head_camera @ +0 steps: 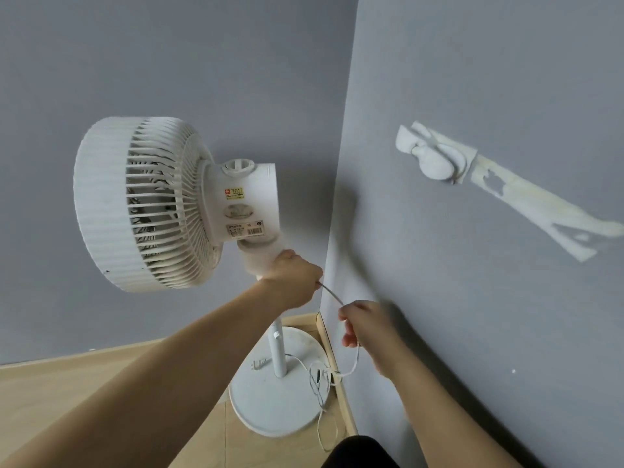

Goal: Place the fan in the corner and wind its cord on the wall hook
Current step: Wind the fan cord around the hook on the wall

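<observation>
A white pedestal fan [145, 204] stands in the corner of two grey walls, its round base [270, 400] on the wooden floor. My left hand [293, 275] grips the fan's neck just under the motor housing and also holds the white cord [332, 297]. My right hand [358, 324] pinches the same cord a little lower, close to the right wall. The rest of the cord lies in loose loops on the base, with the plug [258, 363] beside the pole. A white wall hook [435, 163] sticks out of the right wall, above and to the right of my hands.
Peeling strips of whitish tape [540, 204] run down the right wall from the hook. A pale wooden skirting [337, 383] lines the foot of the walls. A dark trouser leg [358, 454] shows at the bottom edge.
</observation>
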